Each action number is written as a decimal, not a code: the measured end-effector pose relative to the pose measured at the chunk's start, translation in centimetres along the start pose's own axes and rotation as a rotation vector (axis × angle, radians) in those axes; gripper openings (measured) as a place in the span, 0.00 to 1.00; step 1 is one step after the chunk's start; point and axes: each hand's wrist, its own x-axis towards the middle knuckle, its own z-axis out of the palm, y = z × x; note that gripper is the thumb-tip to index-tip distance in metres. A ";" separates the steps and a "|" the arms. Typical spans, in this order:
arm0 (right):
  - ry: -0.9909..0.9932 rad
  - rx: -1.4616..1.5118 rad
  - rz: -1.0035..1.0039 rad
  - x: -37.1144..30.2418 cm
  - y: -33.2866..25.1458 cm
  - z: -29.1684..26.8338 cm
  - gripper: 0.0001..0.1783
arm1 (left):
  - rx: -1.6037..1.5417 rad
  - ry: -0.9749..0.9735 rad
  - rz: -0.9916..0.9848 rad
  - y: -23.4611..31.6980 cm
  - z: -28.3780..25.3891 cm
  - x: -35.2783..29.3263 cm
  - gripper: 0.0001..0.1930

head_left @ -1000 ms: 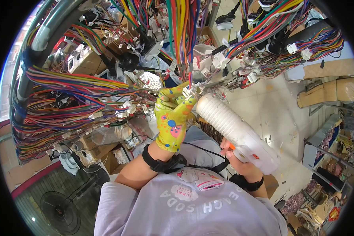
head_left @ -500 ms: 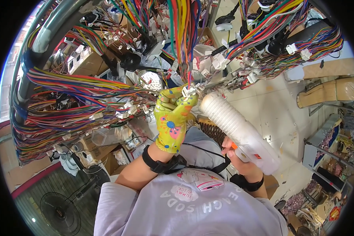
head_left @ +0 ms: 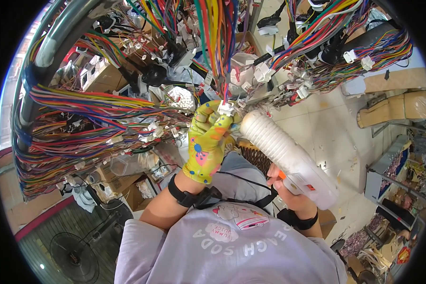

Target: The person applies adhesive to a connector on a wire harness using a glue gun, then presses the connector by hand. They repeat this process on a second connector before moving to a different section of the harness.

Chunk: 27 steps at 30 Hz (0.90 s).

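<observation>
My left hand [head_left: 204, 142], in a yellow patterned glove, pinches a white wire connector [head_left: 226, 109] between thumb and fingers. Coloured wires run up from that connector into a hanging bundle [head_left: 217, 42]. My bare right hand [head_left: 288, 191] is wrapped round a white hot glue gun [head_left: 293, 154] with a ribbed barrel, an orange trigger and a red switch. Its front end points up and left, close beside the gloved fingertips. Whether the nozzle touches the connector cannot be made out.
Thick wire bundles hang from a bent metal rail [head_left: 52, 47] on the left, with more bundles [head_left: 326, 33] at the upper right. A tub of white pellets [head_left: 181, 97] stands behind my left hand. A fan [head_left: 73, 258] is at lower left, cardboard [head_left: 397, 113] at right.
My left hand has tilted slightly, and the connector has turned in its fingers to show a broader side. The glue gun has hardly moved.
</observation>
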 end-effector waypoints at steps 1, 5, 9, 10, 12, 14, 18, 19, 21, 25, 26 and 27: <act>0.001 0.001 0.001 0.1 -0.1 -0.1 0.13 | -0.029 0.003 -0.030 0.0 0.0 0.0 0.17; -0.047 -0.235 -0.083 0.1 -0.1 -0.2 0.15 | -0.081 -0.057 -0.035 -0.7 -1.1 0.4 0.18; -0.049 -0.112 -0.137 -0.1 0.8 -0.4 0.17 | -0.049 -0.046 -0.053 -0.3 -0.4 0.2 0.19; -0.050 -0.111 -0.137 0.0 0.8 -0.4 0.17 | -0.063 -0.054 -0.064 -0.1 -0.2 0.2 0.19; -0.056 -0.047 -0.109 0.0 0.7 -0.3 0.17 | -0.077 -0.068 -0.068 -0.1 -0.3 0.3 0.19; -0.062 -0.064 -0.112 -0.1 0.8 -0.3 0.17 | -0.092 -0.082 -0.072 -0.2 -0.7 0.5 0.20; -0.065 -0.110 -0.107 -0.5 1.2 -0.4 0.17 | -0.163 -0.165 -0.094 -0.4 -1.3 0.6 0.22; -0.066 -0.109 -0.107 -0.4 1.2 -0.5 0.17 | -0.178 -0.166 -0.100 -0.3 -1.1 0.5 0.22; -0.080 -0.127 -0.128 -0.2 1.1 -0.6 0.17 | -0.159 -0.122 -0.125 0.0 -0.8 0.5 0.22; -0.077 -0.345 -0.160 -0.2 0.8 -0.5 0.16 | -0.144 -0.103 -0.171 -0.1 -1.4 0.5 0.23; -0.062 -0.236 -0.134 -0.3 0.9 -0.4 0.16 | -0.144 -0.104 -0.173 -0.1 -1.3 0.5 0.23; -0.048 -0.128 -0.108 -0.3 0.9 -0.4 0.16 | -0.147 -0.113 -0.160 -0.1 -1.3 0.6 0.23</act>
